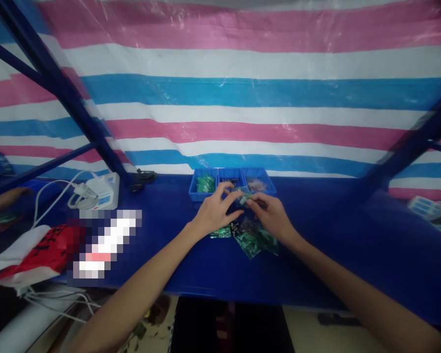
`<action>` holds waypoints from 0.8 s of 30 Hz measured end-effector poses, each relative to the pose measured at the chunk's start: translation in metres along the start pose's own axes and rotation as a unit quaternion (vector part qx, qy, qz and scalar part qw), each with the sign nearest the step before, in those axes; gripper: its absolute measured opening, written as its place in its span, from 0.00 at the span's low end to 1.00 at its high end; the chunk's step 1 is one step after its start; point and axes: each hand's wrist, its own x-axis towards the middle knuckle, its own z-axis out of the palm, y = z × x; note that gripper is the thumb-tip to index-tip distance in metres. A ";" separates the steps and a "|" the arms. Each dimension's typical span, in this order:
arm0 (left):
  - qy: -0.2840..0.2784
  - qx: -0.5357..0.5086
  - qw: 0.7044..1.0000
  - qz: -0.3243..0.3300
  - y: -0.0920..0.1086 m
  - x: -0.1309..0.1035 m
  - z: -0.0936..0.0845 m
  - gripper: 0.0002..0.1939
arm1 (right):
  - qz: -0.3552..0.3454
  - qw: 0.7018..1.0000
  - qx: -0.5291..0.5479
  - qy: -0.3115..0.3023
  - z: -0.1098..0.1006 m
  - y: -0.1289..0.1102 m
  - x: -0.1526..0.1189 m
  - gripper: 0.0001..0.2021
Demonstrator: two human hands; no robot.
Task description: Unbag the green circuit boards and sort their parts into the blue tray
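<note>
A small clear plastic bag [246, 198] is in the fingers of my right hand [273, 214], which pinches it in front of the blue bins. My left hand [213, 210] is at the bag's left side, thumb spread from the index finger, fingertips close to the film. Whether they touch it is hard to make out. Beneath both hands, several small bags with green contents [253, 241] lie on the blue table. A joined row of blue bins [196, 197] sits just behind: green packets [206, 184] at left, dark pieces in the middle, pinkish packets [256, 185] at right.
At left are a white power strip [108, 191] with cables, a black object [144, 175], and a red bag [55, 247]. Another person's hand [7, 201] is at the far left edge. Blue frame posts [95, 132] and a striped sheet [242, 93] stand behind the table [338, 245].
</note>
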 end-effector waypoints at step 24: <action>-0.027 -0.018 0.999 -0.021 0.000 -0.001 -0.001 0.24 | -0.017 0.996 0.081 0.017 0.005 0.002 -0.003 0.10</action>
